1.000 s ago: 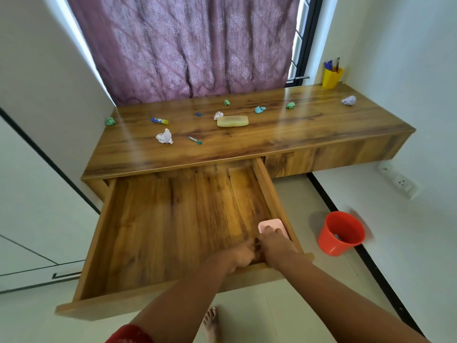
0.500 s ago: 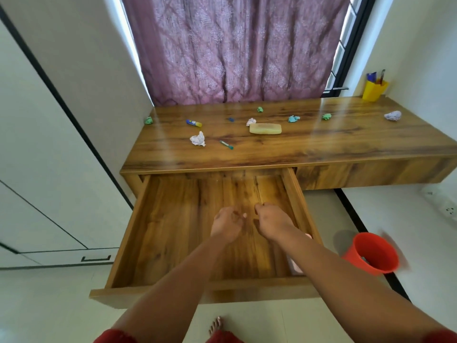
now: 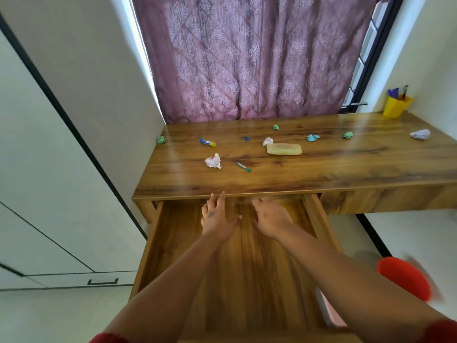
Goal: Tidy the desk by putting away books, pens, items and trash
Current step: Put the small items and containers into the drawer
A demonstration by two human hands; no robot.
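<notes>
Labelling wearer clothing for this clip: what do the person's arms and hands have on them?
Both forearms are bare. A red sleeve edge shows on each upper arm at the bottom of the frame. The left hand and right hand wear no gloves; no rings or watch are visible.

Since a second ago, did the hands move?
Yes. Both the left hand and right hand went from the open wooden drawer's front edge, by the person, toward the wooden desk.

A purple curtain (image 3: 237,58) hangs beside a white wardrobe (image 3: 37,194).
</notes>
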